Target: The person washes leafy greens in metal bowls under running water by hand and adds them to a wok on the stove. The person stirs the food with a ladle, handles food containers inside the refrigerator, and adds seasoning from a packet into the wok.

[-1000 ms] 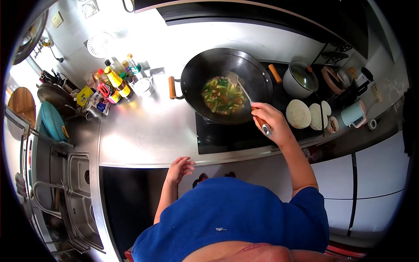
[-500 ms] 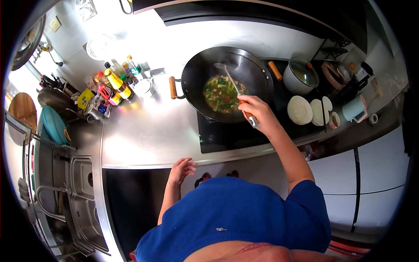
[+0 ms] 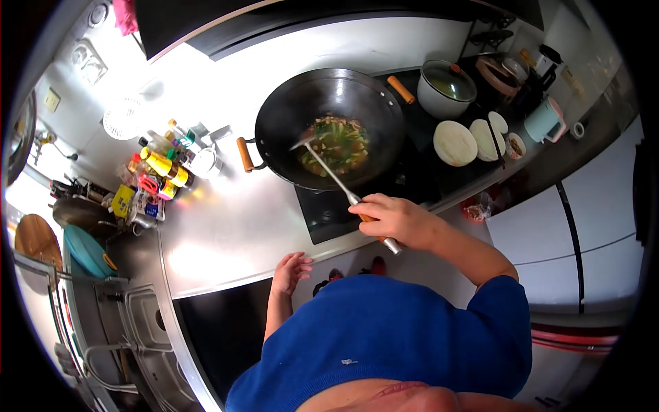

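Observation:
My right hand (image 3: 391, 218) is closed around the wooden grip of a metal spatula (image 3: 332, 174). Its shaft slants up and left over the near rim of a large dark wok (image 3: 274, 103), with the blade at the left edge of the food. Chopped greens and small pieces in broth (image 3: 349, 145) lie in the bottom of the wok, which sits on the black cooktop (image 3: 329, 220). My left hand (image 3: 292, 273) hangs empty by the counter's front edge, fingers loosely bent and apart.
Right of the wok are a lidded pot (image 3: 439, 101), several pale bowls, including a large bowl (image 3: 455, 143), and a dark pair of chopsticks (image 3: 495, 144). Seasoning bottles (image 3: 165, 168) crowd the left counter (image 3: 226, 233). A steel sink (image 3: 147, 323) lies at lower left.
My right hand has drawn down toward my body, bringing the spatula's blade from the far wall of the wok to the food's left edge. The camera view has tilted. My left hand stays empty.

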